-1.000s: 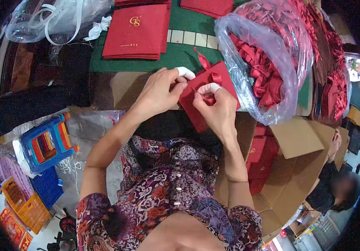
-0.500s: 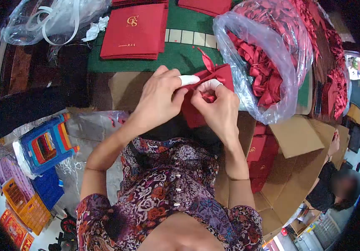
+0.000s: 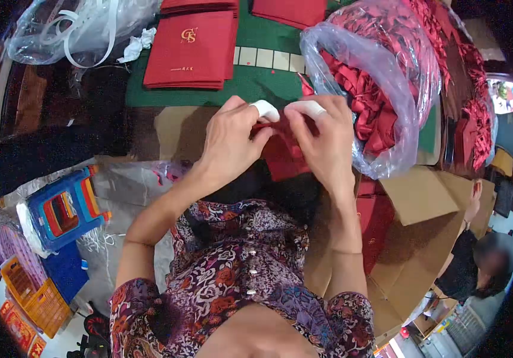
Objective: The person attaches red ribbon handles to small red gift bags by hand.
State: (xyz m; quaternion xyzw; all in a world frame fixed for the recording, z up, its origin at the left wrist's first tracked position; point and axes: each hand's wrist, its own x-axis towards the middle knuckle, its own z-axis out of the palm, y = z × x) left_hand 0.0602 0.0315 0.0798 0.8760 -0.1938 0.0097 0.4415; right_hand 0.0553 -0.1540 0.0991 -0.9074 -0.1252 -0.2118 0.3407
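A red bag (image 3: pixel 285 160) of paper or card hangs at the table's front edge between my hands. My left hand (image 3: pixel 231 140) is closed, its thumb and finger pinching the bag's upper edge. Close by, my right hand (image 3: pixel 323 134) pinches with thumb and index finger at a red ribbon (image 3: pixel 307 88), part of which sticks up behind that hand. The fingers hide most of the ribbon and the bag's top. White covers wrap an index finger on each hand. Beyond my left hand lies a stack of flat red bags (image 3: pixel 189 51) with gold print.
A clear plastic bag (image 3: pixel 402 156) full of red ribbons stands at the right. More red bags (image 3: pixel 289 11) lie at the back of the green mat (image 3: pixel 256 89). An open cardboard box (image 3: pixel 420 197) with red bags is below right. Another person (image 3: pixel 462 268) is at far right.
My right hand has moved up and slightly right, from a curled grip at the bag to a pinch higher up. The bag has dropped partly out of sight behind the fingers. My left hand has hardly moved.
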